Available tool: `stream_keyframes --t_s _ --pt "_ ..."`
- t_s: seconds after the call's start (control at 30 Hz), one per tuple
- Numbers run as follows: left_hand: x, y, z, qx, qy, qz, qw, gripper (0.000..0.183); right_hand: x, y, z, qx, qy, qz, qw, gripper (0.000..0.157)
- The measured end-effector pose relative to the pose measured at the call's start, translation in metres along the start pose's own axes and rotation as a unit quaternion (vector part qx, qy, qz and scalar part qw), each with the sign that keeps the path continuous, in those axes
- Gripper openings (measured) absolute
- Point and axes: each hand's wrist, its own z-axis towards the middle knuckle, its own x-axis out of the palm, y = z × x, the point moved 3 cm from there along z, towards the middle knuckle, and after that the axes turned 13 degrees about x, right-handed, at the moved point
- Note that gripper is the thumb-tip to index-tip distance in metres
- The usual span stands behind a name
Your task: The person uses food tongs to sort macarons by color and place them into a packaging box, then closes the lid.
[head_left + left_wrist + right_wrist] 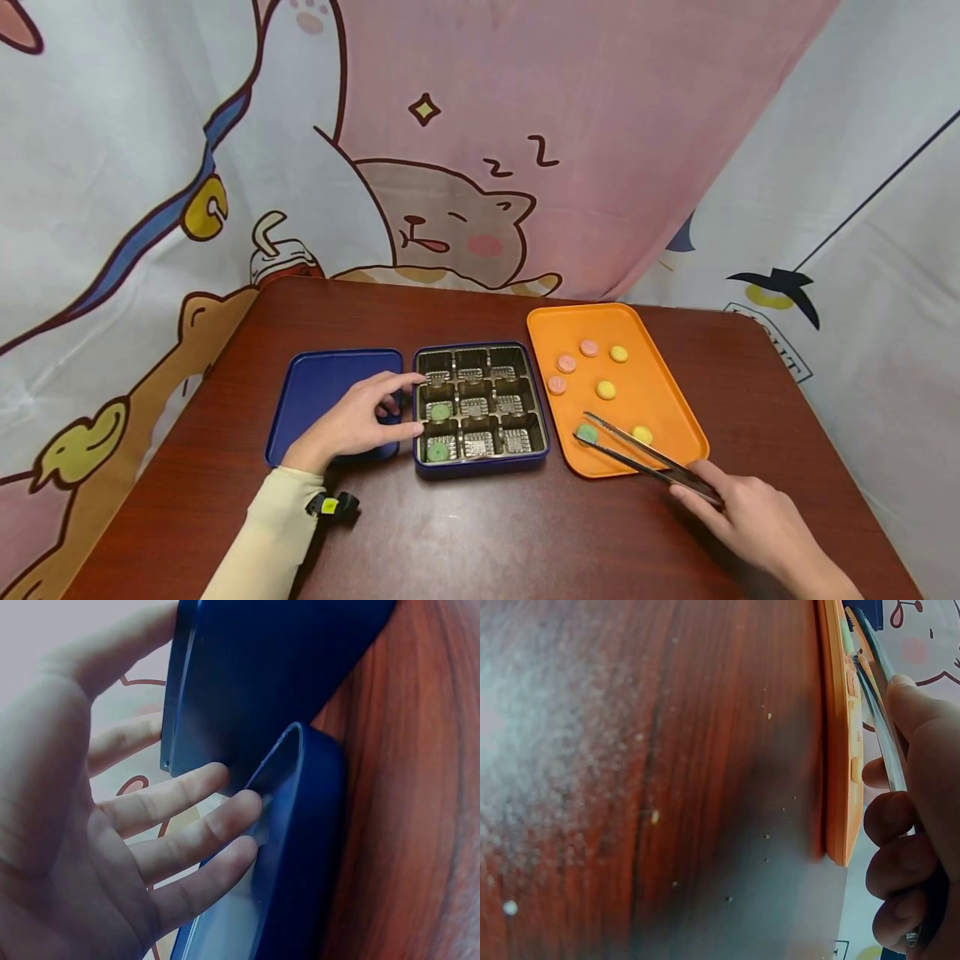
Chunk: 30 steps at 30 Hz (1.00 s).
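My left hand [360, 417] rests its thumb and index finger, spread apart, on the left rim of a blue box [480, 468] with a gold compartment insert. Its other fingers [202, 832] bend loosely above a blue lid [315, 379]. A green disc [440, 412] lies in the left compartment of the middle row, another green disc [437, 451] in the near-left compartment. My right hand [757, 517] grips metal tongs [660, 465]. The spread tong tips are around a green disc [587, 432] on the orange tray [645, 350]; whether they touch it I cannot tell.
Several pink discs [588, 348] and yellow discs [605, 389] lie on the tray, one yellow disc [642, 435] close to the tongs. The tray stands right of the box on a brown wooden table [465, 533]. A printed curtain [600, 150] hangs behind.
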Motion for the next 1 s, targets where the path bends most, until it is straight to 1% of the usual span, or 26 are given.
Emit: stream_keyframes --t_s 0.23,0.67,1.0 --pt "-0.0001 0.0002 -0.0002 0.006 -0.001 0.001 1.0 0.072 0.0023 -0.0017 -0.0011 0.004 0.007 -0.006 1.0 0.03" --pt "-0.0004 -0.0012 -0.0006 0.001 -0.002 -0.006 1.0 0.072 0.0035 -0.0019 -0.0019 -0.009 -0.005 -0.025 1.0 0.028" --pt "-0.0004 -0.0015 -0.0003 -0.001 0.0 -0.002 1.0 0.071 0.0044 -0.0019 -0.0014 -0.022 -0.021 -0.031 0.999 0.028"
